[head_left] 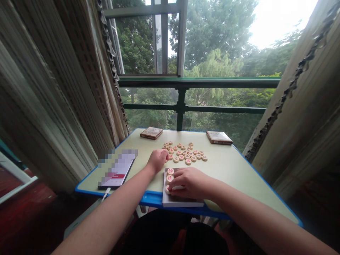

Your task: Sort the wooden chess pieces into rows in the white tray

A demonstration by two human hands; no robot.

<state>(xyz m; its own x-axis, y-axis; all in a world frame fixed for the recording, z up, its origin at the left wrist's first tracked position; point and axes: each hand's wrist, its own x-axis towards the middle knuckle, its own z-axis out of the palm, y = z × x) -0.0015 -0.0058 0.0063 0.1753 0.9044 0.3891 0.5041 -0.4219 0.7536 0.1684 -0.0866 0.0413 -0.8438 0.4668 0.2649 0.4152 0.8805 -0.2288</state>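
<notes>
By a tall window [182, 39] with leafy trees beyond and a green railing [228, 83] across its lower part, between a left curtain [53, 88] and a right curtain [313, 88], sits at a pale, blue-edged counter [233, 170]. Has an open, shallow white box [183, 204] at the near edge, roughly square to it, with the left wall running away toward the window. Cannot tell its long axis, with much of the right side hidden under the right hand [192, 182].

Along that left wall, three round discs [170, 171] in a single column pointing away from the body, red characters up, the farthest upright to the near side. Reaches into the white box from the right, fingers [176, 179] bent, pointing left, touching the nearest disc of the column and partly covering it. Cannot tell a grip from a light touch there.

Holds the left hand [158, 158] at the left border of the scattered discs [188, 161], fingers curled inward; cannot tell about a piece inside the curl. Beyond the white box, these discs in a loose patch, lying flat, some touching.

Toward the far edge, a left flat box [151, 132] and a right flat box [219, 137], well apart. At left, a partly pixelated flat screen [117, 181], long axis slanting away rightward, white cable [106, 193] at its near end.
</notes>
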